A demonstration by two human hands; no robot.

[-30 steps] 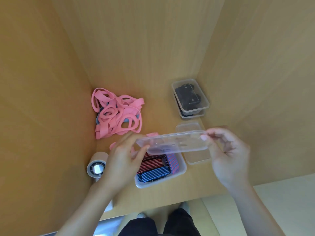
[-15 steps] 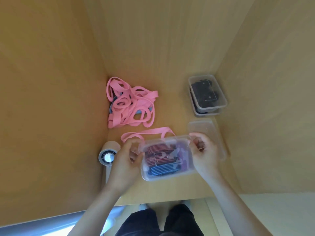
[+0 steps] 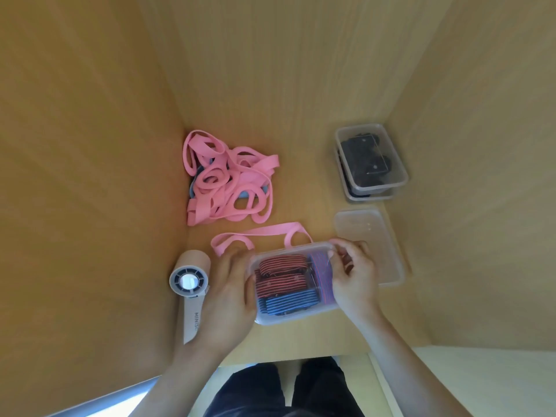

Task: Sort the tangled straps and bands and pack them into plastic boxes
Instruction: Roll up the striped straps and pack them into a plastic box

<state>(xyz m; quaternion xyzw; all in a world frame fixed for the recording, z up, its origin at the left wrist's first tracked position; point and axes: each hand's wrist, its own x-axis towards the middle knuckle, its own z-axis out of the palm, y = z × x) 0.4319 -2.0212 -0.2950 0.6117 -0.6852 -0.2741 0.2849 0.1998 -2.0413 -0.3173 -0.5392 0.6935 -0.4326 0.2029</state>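
— Where is the lid (image 3: 282,250) now? A second ago both hands held it tilted in the air above the box.

— It is down. It lies flat on the clear plastic box (image 3: 296,315), which stands on the wooden shelf (image 3: 301,341) near the front edge. Half a second ago it had already landed; since then the hands have only settled at the two ends.

— How do the hands sit?

— The left hand (image 3: 228,293) grips the box's left end, thumb lying along the lid's edge. The right hand (image 3: 353,275) is at the right end, its fingers curled over the far corner and pinching the lid's rim.

— And inside?

— The striped straps (image 3: 282,281) show through the lid: red-and-black rolls at the back, blue-and-black ones in front, a purple one against the right wall.

— The rest?

— Unchanged. The tangled pile of pink bands (image 3: 228,182) lies in the back left corner, with a little blue under it. One loose pink band (image 3: 261,233) stretches just behind the box. A handheld fan (image 3: 189,281) lies beside the left hand. Two stacked boxes of black items (image 3: 371,162) stand at the back right, and an empty clear piece (image 3: 370,236), box or lid I cannot tell, lies in front of them, partly behind the right hand.
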